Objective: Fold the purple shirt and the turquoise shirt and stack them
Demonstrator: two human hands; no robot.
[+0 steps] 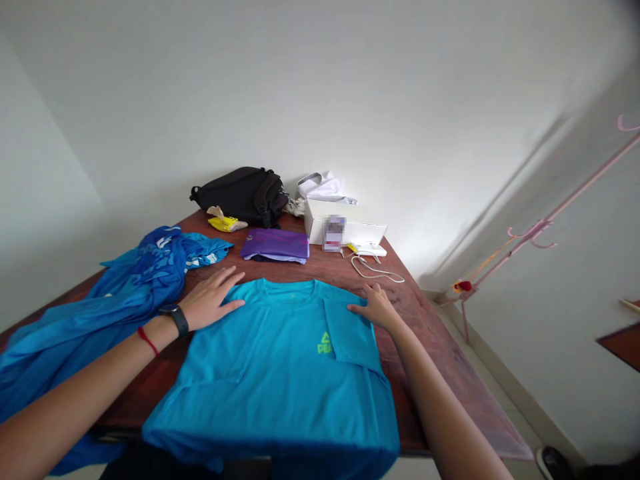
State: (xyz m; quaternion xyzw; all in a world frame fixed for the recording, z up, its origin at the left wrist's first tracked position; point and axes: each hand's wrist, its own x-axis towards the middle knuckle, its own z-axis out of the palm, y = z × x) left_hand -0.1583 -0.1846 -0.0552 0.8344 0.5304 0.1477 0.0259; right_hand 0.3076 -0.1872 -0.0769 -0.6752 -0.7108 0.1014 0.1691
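Left hand (207, 303), fingers open and spread, at one shoulder of the blue T-shirt (295, 380); right hand (379, 308), fingers parted too, at the other! Both sleeves (353, 333) lie folded inward over the front. The shirt's flat on the wooden surface (445, 373), lower end over the near edge; rumpled blue clothing (130, 293) left, folded purple garment (277, 245) beyond.

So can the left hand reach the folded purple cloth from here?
Probably yes: the left hand appears to touch the blue shirt, and nothing seems in its way to the purple cloth.
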